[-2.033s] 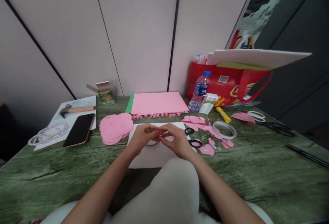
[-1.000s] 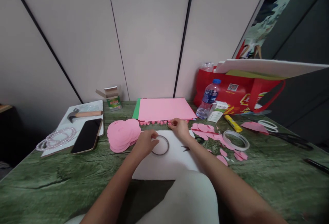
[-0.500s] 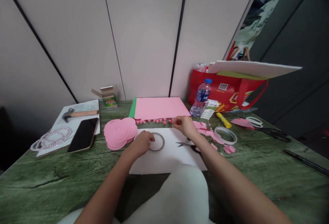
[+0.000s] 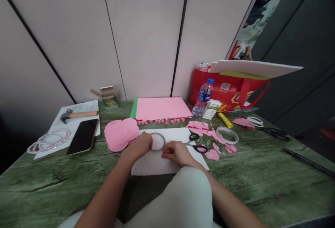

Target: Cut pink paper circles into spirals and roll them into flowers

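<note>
Centre frame: the left hand [image 4: 140, 146] is covering part of the tape ring [image 4: 158, 133], the right hand [image 4: 178, 153] its own fingertips.

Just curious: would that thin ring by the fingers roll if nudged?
Probably not: the ring lies flat on the white sheet, so it would likely slide. It looks thin and hollow, so probably light and easily bent.

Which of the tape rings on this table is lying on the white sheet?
The thin grey ring at the left hand. The wider clear ring and the white rings lie further right on the green table.
</note>
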`<state>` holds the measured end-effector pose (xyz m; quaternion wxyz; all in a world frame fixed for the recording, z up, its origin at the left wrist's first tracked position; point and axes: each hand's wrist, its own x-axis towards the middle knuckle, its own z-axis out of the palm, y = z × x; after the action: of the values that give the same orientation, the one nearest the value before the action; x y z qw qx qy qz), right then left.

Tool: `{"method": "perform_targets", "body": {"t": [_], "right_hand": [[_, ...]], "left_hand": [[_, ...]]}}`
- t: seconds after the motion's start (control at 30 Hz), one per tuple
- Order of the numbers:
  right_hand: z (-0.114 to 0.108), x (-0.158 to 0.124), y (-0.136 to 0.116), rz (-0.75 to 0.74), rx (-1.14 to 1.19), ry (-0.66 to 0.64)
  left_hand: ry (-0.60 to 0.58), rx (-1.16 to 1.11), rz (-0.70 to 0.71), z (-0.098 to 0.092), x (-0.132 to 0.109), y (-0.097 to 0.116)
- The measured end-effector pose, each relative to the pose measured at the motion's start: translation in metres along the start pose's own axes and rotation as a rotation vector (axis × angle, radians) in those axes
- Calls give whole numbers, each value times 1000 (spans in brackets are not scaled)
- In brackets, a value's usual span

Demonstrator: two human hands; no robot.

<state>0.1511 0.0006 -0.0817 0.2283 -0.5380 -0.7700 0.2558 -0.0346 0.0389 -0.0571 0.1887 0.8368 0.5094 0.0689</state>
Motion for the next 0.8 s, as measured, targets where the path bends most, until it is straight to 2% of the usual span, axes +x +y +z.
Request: {"method": "perform_targets", "body": {"t": [0.17,0.27,0.33,0.4,0.47,0.5,0.57,0.73,0.8], "right_hand": [[-1,-5,-6,-66,-260,-85],[-30,-9,3,16,-448,-70],[-63,-14,19,214,-567,77],[-97,-21,37,389,-678,301],[-120,-27,50,442,-696,448],[-124,-29,55,454,-663,486],[-120,-30,58,415,-565,452],[-77,-16,52,51,-345,119],[-67,-11,51,-4,-347,40]], "left_hand": [[-22,-22,-27,0,2,-3],[-38,-34,-44,-1,1,-3],[-47,-42,-50,-2,1,-2],[-49,-46,-51,-3,0,-1],[-46,-48,-50,-4,-1,0],[-46,-49,-49,-4,-1,0],[-49,-52,-49,-5,-2,1],[-69,-50,-50,-6,-2,2],[-80,-49,-51,-7,-2,3]]}}
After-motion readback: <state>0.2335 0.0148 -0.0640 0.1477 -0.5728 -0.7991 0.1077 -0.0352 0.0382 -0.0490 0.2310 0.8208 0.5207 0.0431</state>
